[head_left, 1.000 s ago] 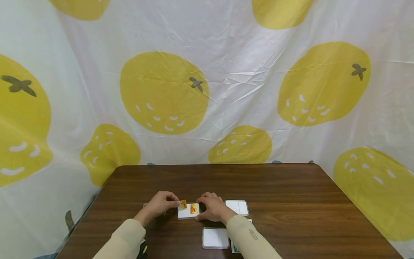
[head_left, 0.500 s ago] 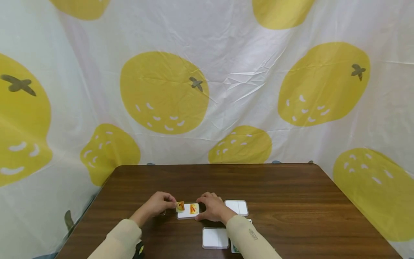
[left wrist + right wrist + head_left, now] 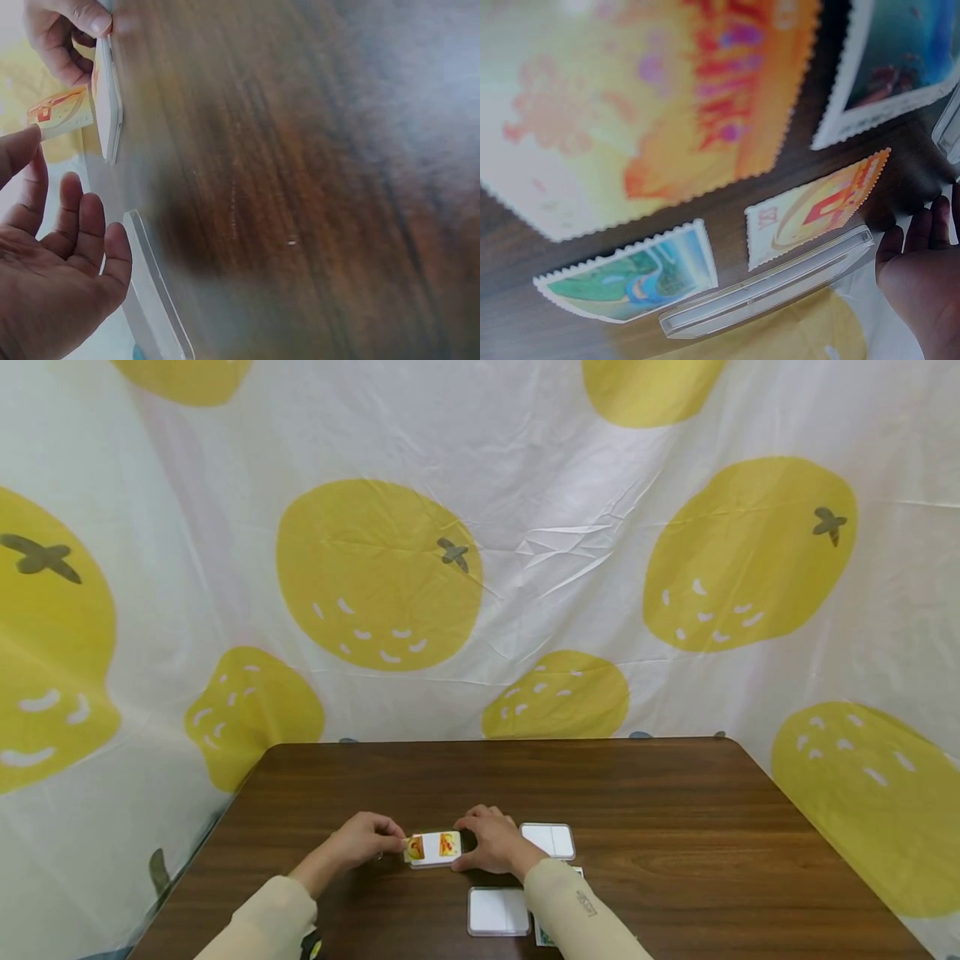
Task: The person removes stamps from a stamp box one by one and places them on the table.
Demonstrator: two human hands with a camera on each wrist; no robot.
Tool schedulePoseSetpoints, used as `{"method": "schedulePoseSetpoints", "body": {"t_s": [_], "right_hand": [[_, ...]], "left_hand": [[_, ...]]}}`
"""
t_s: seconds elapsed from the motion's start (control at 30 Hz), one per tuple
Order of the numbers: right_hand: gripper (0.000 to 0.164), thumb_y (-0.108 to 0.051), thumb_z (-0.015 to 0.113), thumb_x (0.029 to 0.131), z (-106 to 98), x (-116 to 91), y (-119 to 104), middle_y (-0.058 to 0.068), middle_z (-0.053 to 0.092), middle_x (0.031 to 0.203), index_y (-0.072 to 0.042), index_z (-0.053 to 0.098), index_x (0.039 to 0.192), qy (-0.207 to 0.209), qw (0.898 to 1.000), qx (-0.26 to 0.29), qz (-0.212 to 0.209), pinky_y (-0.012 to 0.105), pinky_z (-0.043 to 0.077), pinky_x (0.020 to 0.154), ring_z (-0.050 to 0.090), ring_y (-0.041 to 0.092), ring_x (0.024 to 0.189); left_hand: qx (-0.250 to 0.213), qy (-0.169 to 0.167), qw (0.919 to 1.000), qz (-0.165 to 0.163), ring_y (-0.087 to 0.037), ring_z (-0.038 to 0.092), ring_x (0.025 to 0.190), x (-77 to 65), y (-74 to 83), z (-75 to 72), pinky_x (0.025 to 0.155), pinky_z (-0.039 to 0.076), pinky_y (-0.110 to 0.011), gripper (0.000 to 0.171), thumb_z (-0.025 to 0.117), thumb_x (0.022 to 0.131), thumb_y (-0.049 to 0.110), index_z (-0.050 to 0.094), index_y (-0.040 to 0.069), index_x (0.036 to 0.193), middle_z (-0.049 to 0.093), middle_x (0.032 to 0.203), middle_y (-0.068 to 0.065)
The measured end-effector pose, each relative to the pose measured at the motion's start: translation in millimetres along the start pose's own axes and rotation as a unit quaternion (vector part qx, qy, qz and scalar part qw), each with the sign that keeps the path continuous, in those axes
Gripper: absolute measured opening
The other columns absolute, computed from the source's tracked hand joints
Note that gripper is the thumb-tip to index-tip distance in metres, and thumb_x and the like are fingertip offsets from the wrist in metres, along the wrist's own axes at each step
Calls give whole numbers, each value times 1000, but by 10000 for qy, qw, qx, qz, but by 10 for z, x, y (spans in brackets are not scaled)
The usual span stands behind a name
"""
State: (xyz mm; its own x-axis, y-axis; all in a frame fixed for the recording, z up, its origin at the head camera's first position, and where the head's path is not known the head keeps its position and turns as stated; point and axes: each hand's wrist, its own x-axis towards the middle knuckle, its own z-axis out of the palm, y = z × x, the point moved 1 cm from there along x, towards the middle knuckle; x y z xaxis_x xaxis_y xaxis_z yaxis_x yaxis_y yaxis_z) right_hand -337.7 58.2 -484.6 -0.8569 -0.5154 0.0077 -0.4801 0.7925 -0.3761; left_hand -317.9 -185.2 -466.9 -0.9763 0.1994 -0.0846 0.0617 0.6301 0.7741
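Note:
My left hand [image 3: 367, 841] pinches an orange-yellow postage stamp [image 3: 415, 849] between thumb and index finger. The stamp overlaps the left end of a small white card [image 3: 432, 850]. Another orange stamp [image 3: 449, 843] lies on the card's right part. My right hand [image 3: 491, 842] grips the card's right end between thumb and fingers. From the side, in the left wrist view, the pinched stamp [image 3: 64, 111] stands out from the edge of the card [image 3: 109, 105]. In the right wrist view my right hand [image 3: 926, 277] shows only partly, and the card it grips is outside the picture.
A clear case with white inside [image 3: 547, 841] lies right of my right hand, another [image 3: 498, 912] nearer me. Several loose stamps [image 3: 637, 274] lie beneath my right forearm. A clear case piece [image 3: 157, 292] sits beside my left hand. A lemon-print curtain [image 3: 562, 568] hangs behind the table.
My left hand has moved slightly left and toward me with the stamp, which now lies flatter over the card's left end. My right hand keeps its place.

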Motion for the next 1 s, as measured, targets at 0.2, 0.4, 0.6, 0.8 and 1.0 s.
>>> {"method": "schedulePoseSetpoints", "body": {"t_s": [0.2, 0.4, 0.6, 0.8, 1.0], "right_hand": [[58, -44, 81, 80, 9, 0, 4, 8, 53, 132, -16, 65, 128, 1, 10000, 44, -12, 49, 36, 103, 46, 31, 125], [58, -43, 81, 80, 7, -5, 10, 8, 53, 133, -16, 64, 128, 8, 10000, 76, -19, 49, 36, 103, 46, 31, 126], [58, -43, 81, 80, 6, -12, 9, 8, 53, 132, -16, 64, 128, 20, 10000, 91, -9, 49, 36, 103, 46, 30, 125], [58, -43, 81, 80, 5, -13, 9, 8, 53, 132, -16, 65, 128, 32, 9999, 103, -9, 49, 36, 103, 46, 31, 125], [58, -44, 81, 80, 15, -1, 25, 8, 53, 132, -16, 64, 128, 16, 10000, 88, -22, 49, 36, 103, 46, 31, 125]], "left_hand": [[296, -14, 9995, 122, -14, 54, 81, -91, -10, -9, 96, 24, -64, 10, 77, 83, 20, 72, 11, 81, 67, 82, 4], [-3, -183, 9994, 298, -15, 54, 83, -170, -21, -21, 92, 34, -51, 11, 77, 83, 18, 72, 8, 83, 66, 85, 3], [-447, -515, 9944, 813, -15, 51, 78, -233, -49, -3, 67, 41, -30, 13, 76, 83, 10, 71, -2, 85, 61, 85, 2], [-426, -680, 9933, 826, -15, 49, 72, -289, -55, 49, 64, 39, -30, 12, 76, 82, 9, 70, -1, 83, 62, 77, 2], [-408, -795, 9922, 874, -14, 48, 72, -321, -76, 62, 63, 37, -28, 12, 75, 82, 9, 70, -1, 83, 61, 76, 3]]}}
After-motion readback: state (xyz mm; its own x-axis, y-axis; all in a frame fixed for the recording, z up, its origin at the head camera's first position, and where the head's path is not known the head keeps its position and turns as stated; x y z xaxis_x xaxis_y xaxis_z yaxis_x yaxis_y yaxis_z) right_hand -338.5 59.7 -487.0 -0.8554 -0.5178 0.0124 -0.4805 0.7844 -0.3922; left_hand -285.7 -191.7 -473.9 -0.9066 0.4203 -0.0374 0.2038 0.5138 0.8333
